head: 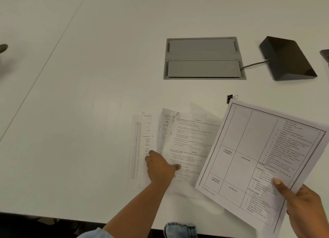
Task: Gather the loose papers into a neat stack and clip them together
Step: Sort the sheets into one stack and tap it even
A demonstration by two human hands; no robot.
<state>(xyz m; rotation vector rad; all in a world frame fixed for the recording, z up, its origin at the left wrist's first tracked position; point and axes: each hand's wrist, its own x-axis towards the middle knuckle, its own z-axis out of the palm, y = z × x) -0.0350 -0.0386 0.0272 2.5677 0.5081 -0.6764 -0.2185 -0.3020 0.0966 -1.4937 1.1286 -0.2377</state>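
My right hand (302, 204) pinches a floppy sheaf (252, 145) by its near edge, my left hand (160, 166) rests open on light, slippery sheets (188, 136) fanned on the surface (89, 77) — I'd slide them together, not lift

White table (89, 77); black binder clip (230, 98); black-printed white papers (187, 140).

left hand (161, 168) on fanned papers (188, 141) | right hand (305, 208) grips sheets (249, 157) (timetable page on top) | binder clip (231, 98) nearby
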